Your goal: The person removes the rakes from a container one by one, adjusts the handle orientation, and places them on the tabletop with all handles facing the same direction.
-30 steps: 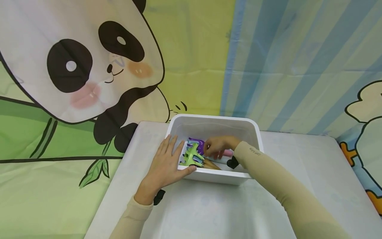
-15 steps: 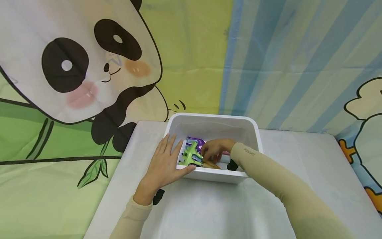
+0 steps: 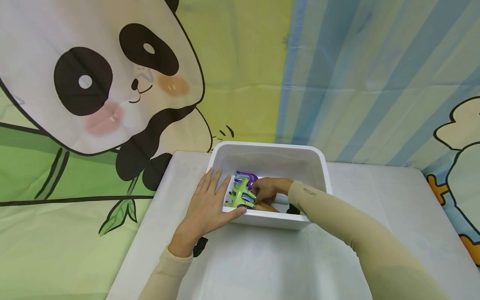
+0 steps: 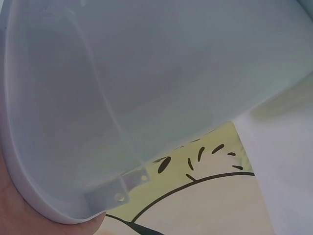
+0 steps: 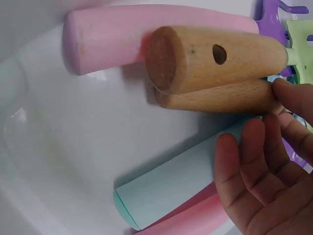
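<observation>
My left hand (image 3: 211, 208) rests on the left front corner of a white plastic bin (image 3: 268, 146), its fingers fairly straight and the thumb along the front rim. Inside the bin, my right hand (image 3: 265, 188) is among several handled tools with pronged plastic heads. In the right wrist view, its thumb and index finger pinch the lower wooden handle (image 5: 215, 99), just under another wooden handle (image 5: 195, 58). A green hand rake head (image 3: 241, 193) lies in front of a purple pronged head (image 3: 251, 180). The fingertips are partly hidden in the head view.
A pink handle (image 5: 112, 36) and a pale blue handle (image 5: 171, 176) lie on the bin floor, with another pink handle (image 5: 200, 218) beside the blue one. The bin stands on a white-covered table (image 3: 255, 262) against a printed panda curtain (image 3: 240, 83).
My right hand has moved slightly left and down to the wooden handles, its fingers drawing together. The left hand stays on the bin's corner.
</observation>
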Motion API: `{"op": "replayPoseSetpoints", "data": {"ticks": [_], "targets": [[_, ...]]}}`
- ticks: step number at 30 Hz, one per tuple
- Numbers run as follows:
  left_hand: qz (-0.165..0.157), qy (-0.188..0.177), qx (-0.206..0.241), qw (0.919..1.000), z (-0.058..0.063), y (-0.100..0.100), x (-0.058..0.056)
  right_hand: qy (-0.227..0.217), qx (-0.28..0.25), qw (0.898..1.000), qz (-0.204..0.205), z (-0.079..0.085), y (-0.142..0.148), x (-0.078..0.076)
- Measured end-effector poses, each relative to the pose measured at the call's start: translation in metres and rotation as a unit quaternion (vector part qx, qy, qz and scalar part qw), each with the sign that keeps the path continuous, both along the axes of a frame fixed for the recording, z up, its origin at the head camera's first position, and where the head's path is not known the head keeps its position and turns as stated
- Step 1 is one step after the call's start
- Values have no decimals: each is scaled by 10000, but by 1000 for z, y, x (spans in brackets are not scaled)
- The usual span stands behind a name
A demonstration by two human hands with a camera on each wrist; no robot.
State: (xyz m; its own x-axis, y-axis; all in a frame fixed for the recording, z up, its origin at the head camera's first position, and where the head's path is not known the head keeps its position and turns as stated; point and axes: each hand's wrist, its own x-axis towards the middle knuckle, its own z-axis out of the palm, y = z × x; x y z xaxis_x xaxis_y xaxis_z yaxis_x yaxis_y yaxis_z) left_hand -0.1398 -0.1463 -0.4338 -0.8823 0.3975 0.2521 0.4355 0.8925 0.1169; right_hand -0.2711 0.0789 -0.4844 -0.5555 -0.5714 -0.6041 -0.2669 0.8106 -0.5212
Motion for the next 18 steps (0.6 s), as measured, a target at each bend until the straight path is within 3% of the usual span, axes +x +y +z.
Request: {"op": "replayPoseSetpoints", "data": {"ticks": [10,18], "targets": [[-46,69,48,10000,1,0,3,56,-75,9998,-190,5,0,1],[-6,-4,-44,10000,1,0,4,367,22,9993,-12,5,0,1]]}}
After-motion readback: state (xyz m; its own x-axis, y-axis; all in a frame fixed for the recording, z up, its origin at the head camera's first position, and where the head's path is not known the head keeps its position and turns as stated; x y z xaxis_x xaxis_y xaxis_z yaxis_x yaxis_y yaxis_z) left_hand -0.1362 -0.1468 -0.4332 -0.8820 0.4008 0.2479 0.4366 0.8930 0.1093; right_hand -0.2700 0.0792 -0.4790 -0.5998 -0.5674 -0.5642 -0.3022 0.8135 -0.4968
